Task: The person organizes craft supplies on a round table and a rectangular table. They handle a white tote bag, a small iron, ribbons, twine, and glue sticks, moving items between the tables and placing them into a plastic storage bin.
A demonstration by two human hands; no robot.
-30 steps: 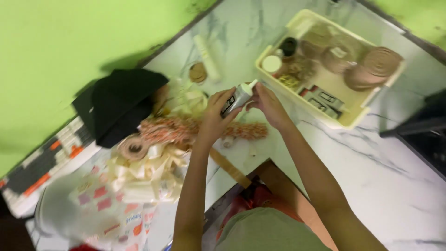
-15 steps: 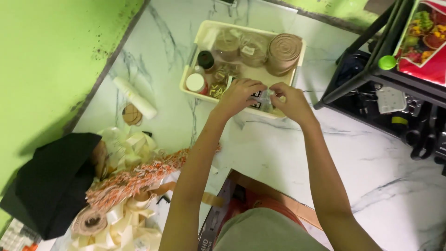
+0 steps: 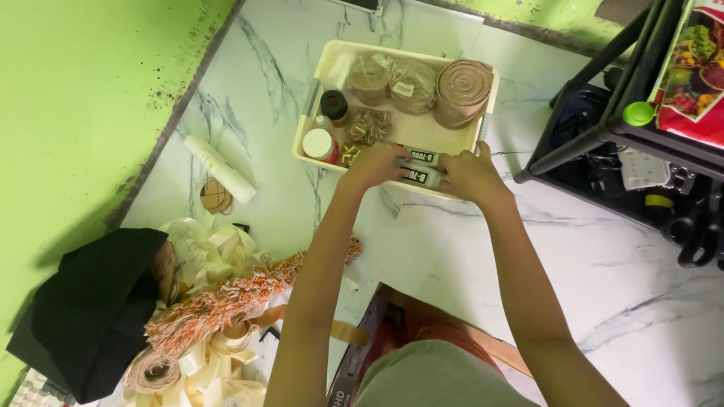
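head view looks straight down on a white marbled surface (image 3: pixel 603 249) against a bright green wall (image 3: pixel 83 90), and both arms reach out to a cream tray (image 3: pixel 326 56) at the far side. left hand (image 3: pixel 377 163) sits over the near edge of the tray, fingers curled down onto a pair of slim dark-and-silver tubes (image 3: pixel 420 167) lying side by side along that edge. right hand (image 3: pixel 471 175) closes in from the other end, fingers bent around the same tubes, so both hands grip them between them; how tightly each finger presses, cannot tell from up here. the tubes lie inside the tray, right against its front wall.

deeper in the tray, a big roll of burlap ribbon (image 3: pixel 461 89) stands at the far right corner, two bagged bundles of twine (image 3: pixel 391 81) sit beside it, a small dark-capped jar (image 3: pixel 334 104) and a white-lidded red jar (image 3: pixel 320 143) line the left side, with a tangle of gold cord (image 3: pixel 366 126) between them and the hands.

out on the surface to the left, a white paper roll (image 3: pixel 220 169) lies aslant near a small round wooden disc (image 3: pixel 216 197). nearer the body, a heap of cream ribbon (image 3: pixel 207 252) and an orange-and-white fringed trim (image 3: pixel 241 298) spill beside a black cloth (image 3: pixel 90 309). off to the right stands a black metal rack (image 3: pixel 603 132).
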